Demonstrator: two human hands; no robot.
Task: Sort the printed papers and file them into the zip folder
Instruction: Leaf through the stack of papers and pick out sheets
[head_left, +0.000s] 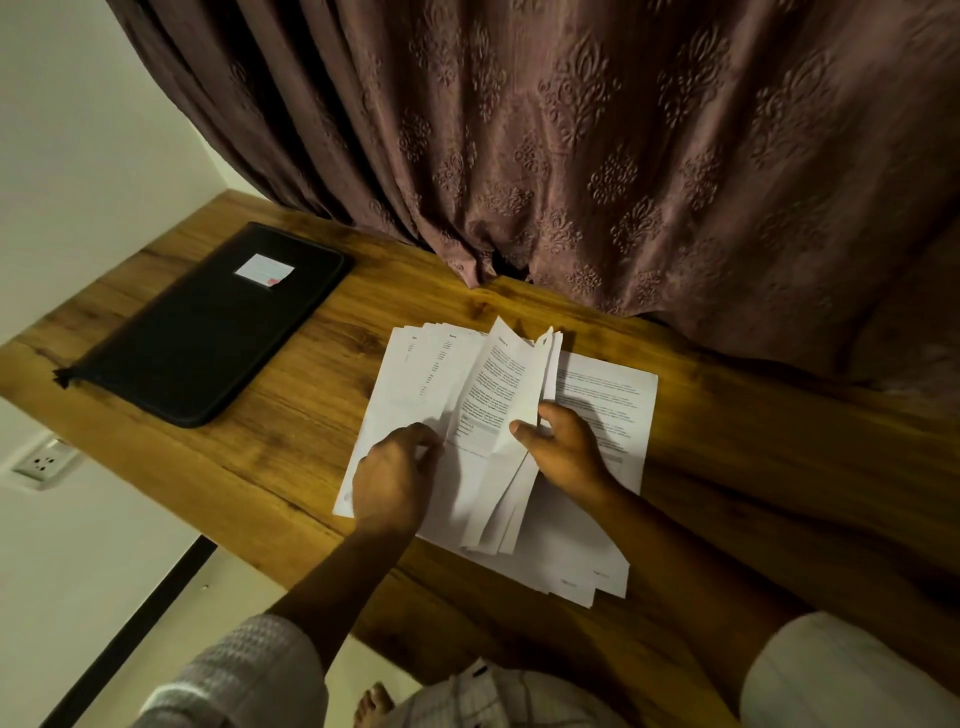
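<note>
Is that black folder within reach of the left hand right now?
Probably yes: the zip folder lies on the table on the left hand's side, with only bare wood between, though the hand is busy with the papers.

One zip folder (208, 332), one socket (44, 462), two hands (392, 478) (563, 449), many papers (602, 395).

Too small to read: the print on the printed papers (597, 410) near 5 o'clock, and the white label (264, 270) on the zip folder (208, 338) at 9 o'clock. Out of sight behind the lifted sheets: the fingers of the right hand (566, 452), thumb aside. Covered by the left hand (392, 483) at 6 o'clock: part of the flat sheets. Lost under the curtain (623, 156) from 12 to 3 o'clock: the far edge of the table (270, 467). Cropped at the bottom edge: left sleeve (244, 675) at 7 o'clock, right sleeve (841, 675) at 5 o'clock, bare foot (371, 701) at 6 o'clock. Cropped at top and right: the curtain itself.
</note>
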